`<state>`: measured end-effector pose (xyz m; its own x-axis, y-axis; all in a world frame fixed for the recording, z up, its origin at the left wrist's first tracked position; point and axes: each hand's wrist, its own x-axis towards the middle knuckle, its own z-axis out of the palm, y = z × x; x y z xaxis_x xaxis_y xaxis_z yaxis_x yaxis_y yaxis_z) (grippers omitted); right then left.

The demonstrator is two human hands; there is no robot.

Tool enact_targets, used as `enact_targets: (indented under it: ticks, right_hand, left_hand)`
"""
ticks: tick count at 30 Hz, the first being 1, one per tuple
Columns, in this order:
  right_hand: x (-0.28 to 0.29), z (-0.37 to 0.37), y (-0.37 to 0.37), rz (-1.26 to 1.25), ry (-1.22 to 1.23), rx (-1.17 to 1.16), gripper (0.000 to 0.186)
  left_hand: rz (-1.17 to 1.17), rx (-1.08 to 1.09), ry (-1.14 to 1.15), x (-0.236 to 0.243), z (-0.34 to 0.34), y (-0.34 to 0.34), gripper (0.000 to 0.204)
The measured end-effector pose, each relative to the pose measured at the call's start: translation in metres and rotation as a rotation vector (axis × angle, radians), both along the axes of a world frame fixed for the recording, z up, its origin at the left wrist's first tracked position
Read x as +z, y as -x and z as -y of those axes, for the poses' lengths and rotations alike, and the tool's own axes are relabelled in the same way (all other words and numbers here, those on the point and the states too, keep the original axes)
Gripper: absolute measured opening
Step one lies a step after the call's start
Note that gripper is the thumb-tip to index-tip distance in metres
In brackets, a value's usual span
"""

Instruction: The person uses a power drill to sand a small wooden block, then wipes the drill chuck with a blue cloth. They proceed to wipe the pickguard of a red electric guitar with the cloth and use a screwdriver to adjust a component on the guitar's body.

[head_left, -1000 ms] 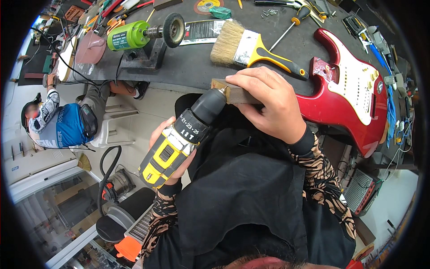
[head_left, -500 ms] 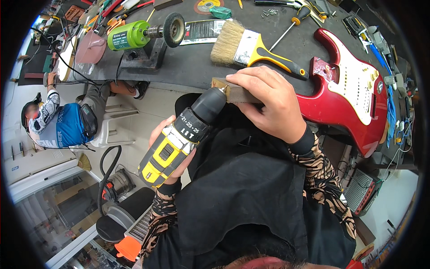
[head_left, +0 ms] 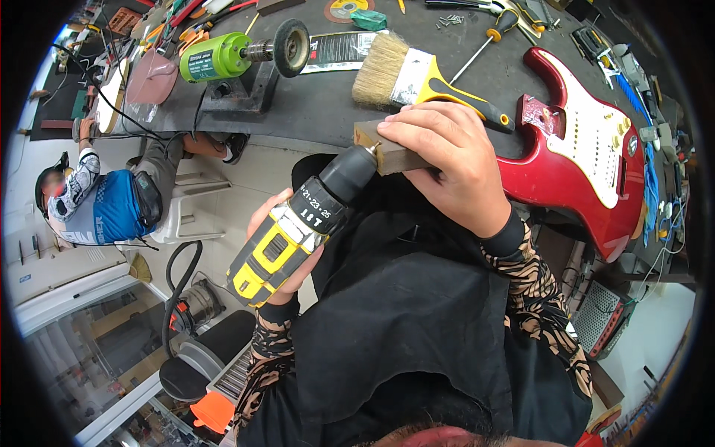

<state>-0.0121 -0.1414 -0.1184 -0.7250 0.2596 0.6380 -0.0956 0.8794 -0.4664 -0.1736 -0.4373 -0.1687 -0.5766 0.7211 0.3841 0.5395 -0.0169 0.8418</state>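
Note:
A yellow and black cordless drill (head_left: pixel 287 235) is gripped from beneath by my left hand (head_left: pixel 296 279), its handle hidden under the body. The drill tilts up and to the right, and the bit at its chuck (head_left: pixel 348 175) meets the end of a brown wooden block (head_left: pixel 398 155). My right hand (head_left: pixel 454 156) is closed over that block, fingers on top and thumb underneath, holding it at the bench's near edge. Just beyond the block lies a wide paintbrush (head_left: pixel 417 82) with a yellow and black handle. Right of my right hand rests a red electric guitar body (head_left: pixel 570 149).
A green bench grinder (head_left: pixel 216 59) with a dark wheel stands on the dark workbench (head_left: pixel 320 112) at left. A screwdriver (head_left: pixel 484 45) and loose screws (head_left: pixel 449 20) lie at the back. Another person (head_left: pixel 112 201) sits at far left. A vacuum (head_left: pixel 195 305) stands on the floor.
The block has turned slightly in my right hand, and its near end sits a little lower. The drill has shifted slightly down and left at its rear.

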Motion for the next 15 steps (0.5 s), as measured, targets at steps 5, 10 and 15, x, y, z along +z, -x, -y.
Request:
enact_targets:
  ticks: [5,10,15]
  right_hand:
    - [-0.0015,0.0003,0.0017,-0.01,-0.096,-0.083,0.065]
    - [-0.0043,0.0027,0.0007,-0.016,-0.139,-0.164,0.06]
    - [-0.0074,0.0019,0.0025,-0.032,-0.134,-0.174,0.055]
  left_hand:
    - [0.092,-0.022,-0.031,-0.0015,0.0047,0.0039,0.096]
    - [0.062,-0.042,-0.022,0.0011,0.0052,0.0087,0.092]
    - [0.013,-0.06,0.012,0.0032,0.0067,0.0101,0.093]
